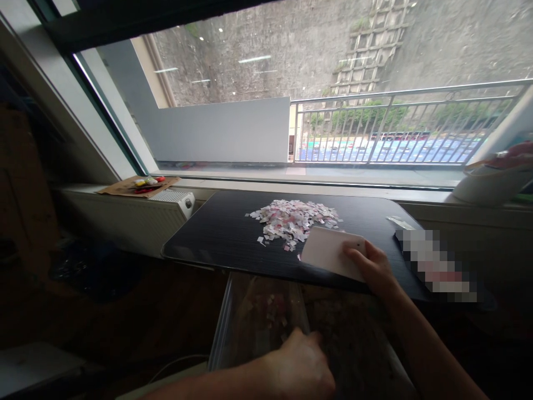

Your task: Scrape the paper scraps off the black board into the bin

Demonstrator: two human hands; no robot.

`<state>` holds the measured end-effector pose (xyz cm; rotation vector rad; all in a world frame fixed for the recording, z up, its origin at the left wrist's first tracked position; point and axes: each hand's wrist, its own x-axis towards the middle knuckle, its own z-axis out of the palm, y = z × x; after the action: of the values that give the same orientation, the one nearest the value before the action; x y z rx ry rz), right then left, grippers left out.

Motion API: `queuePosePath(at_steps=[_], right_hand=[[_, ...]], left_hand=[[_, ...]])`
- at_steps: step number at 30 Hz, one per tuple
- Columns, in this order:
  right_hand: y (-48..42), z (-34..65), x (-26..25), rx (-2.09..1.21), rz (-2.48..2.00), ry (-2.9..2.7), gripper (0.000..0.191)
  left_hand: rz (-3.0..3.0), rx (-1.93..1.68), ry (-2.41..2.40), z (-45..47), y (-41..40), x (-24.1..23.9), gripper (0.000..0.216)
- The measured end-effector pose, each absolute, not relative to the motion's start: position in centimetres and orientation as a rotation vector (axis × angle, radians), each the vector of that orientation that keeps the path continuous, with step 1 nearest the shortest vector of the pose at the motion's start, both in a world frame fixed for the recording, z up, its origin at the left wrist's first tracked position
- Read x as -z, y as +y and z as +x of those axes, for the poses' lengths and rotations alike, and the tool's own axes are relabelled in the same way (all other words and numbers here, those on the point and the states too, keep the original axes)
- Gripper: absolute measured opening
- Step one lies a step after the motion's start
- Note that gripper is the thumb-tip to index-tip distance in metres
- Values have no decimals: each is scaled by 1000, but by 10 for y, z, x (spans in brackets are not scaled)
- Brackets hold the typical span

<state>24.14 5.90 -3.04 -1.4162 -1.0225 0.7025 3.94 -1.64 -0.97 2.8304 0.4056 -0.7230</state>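
My right hand [370,264] holds a flat white plastic scraper [327,250] with rounded corners and a small hole, thumb on top. The scraper's far edge is beside a pile of small square paper-like pieces [291,219], white and pinkish, on a black table [216,233]. A few pieces lie loose around the pile's near side. Lower down, my left hand [302,361] is closed at the side of a clear plastic container [222,316], which sits below the table's front edge. Several small pieces show dimly inside it. My left fingertips are partly hidden.
At the table's right lies a blurred-out item [437,266] with a small clear packet beside it. A white radiator [125,214] on the left has cardboard [112,188] with small coloured things on top. Behind the table is a window with a sill; a white bucket [478,183] stands right.
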Motion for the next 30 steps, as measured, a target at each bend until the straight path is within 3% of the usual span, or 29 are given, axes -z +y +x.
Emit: queuePosePath(at_steps=[13,25,30], right_hand=[[59,241,30,-758,-1408,-1024,30],[48,234,26,-1023,-1319,-1135,40],[51,233,29,-897,-1324,-1022,39]], left_hand=[[2839,681,339,55,-16,7,14],[2850,667,307,55,-17,8,14],[2847,674,313,56,-16,11,15]])
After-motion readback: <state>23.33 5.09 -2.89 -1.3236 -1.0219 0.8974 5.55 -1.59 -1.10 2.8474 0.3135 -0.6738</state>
